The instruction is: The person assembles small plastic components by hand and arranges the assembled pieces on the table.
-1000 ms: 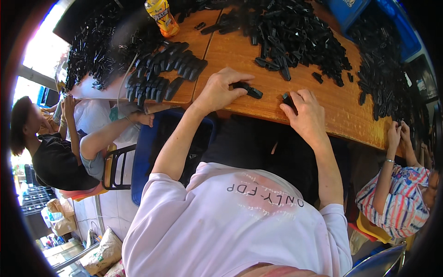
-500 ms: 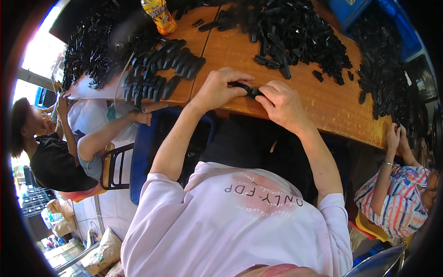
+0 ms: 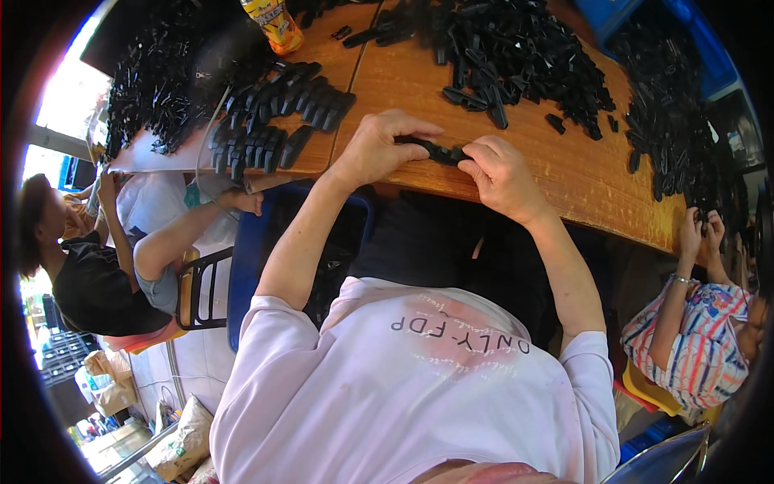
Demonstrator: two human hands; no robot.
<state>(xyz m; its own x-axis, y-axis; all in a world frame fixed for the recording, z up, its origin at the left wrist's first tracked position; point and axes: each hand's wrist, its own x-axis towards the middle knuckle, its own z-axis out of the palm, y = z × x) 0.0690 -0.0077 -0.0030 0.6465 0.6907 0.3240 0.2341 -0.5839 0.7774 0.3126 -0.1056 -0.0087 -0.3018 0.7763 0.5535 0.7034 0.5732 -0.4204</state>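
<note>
Between my two hands is a small, long black plastic part (image 3: 440,152), held just above the near edge of the wooden table (image 3: 387,97). My left hand (image 3: 389,148) is closed on its left end, thumb below and fingers above. The right end is pinched between the thumb and fingertips of my right hand (image 3: 501,175). My fingers hide both ends, so its exact kind cannot be made out. Left of my left hand, similar black parts (image 3: 278,113) lie in neat rows. Beyond my hands spreads a large loose pile of black parts (image 3: 524,60).
A drink bottle with a yellow-orange label (image 3: 274,26) stands at the far left. More black pieces (image 3: 165,89) heap up behind the rows. A blue bin (image 3: 701,56) is at the far right. One person (image 3: 105,274) sits at left, another (image 3: 689,339) works at right.
My right hand has shifted slightly right, and more of the black part shows between my hands. My left hand stays nearly in place. At right, the other person's hands have moved apart.
</note>
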